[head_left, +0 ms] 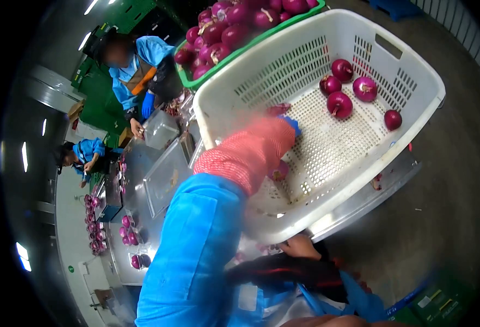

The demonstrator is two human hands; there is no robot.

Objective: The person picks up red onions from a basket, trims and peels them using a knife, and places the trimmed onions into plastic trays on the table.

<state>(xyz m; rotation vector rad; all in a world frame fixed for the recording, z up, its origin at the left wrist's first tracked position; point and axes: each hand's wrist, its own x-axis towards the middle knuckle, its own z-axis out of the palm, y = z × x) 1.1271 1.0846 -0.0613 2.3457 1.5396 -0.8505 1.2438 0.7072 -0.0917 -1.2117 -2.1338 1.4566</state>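
My left hand (275, 133), in a red mesh cover with a bit of blue glove showing, reaches into a white perforated plastic basket (305, 220). Motion blurs it and its fingers are mostly hidden. A red onion (278, 109) lies just beyond it, another onion (279, 171) beside its wrist. Several more, including one red onion (339, 104), lie at the basket's far right end. Below the near rim is a bare hand, apparently my right hand (301, 247), with a dark cuff. The rim partly covers its fingers, so its grip does not show.
A green crate (188, 79) heaped with red onions adjoins the basket's far side. On the metal table (155, 218) are see-through trays (166, 177) and packed onions (128, 231). Two co-workers (133, 65) in blue stand at left. A metal ledge (354, 210) runs under the basket.
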